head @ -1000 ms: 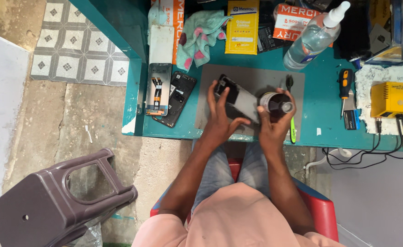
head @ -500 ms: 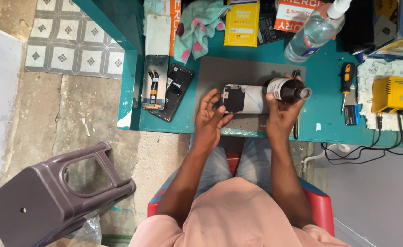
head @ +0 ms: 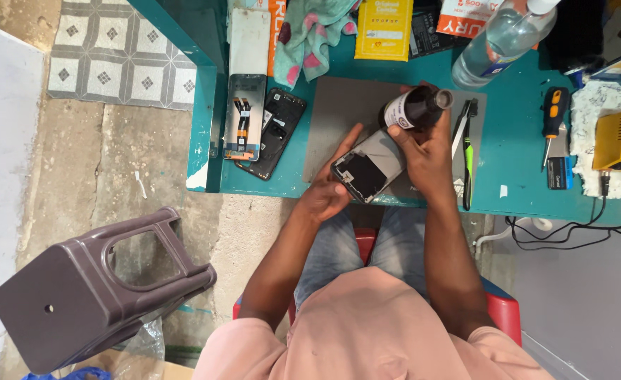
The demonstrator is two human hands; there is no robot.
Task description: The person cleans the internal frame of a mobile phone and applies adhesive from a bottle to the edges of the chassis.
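Bottle tipped over the opened phone, both hands busy.

My left hand [head: 328,193] cupped the opened phone [head: 368,167] from below, fingers curled round its lower edge, just above the grey mat [head: 339,105] on the teal bench [head: 515,176]. My right hand [head: 427,151] was closed round the dark bottle [head: 412,108], which lay nearly level, its mouth pointing right and away from the phone. The phone's long axis ran diagonally, its upper end directly beneath the bottle, so the right hand was the nearer one.
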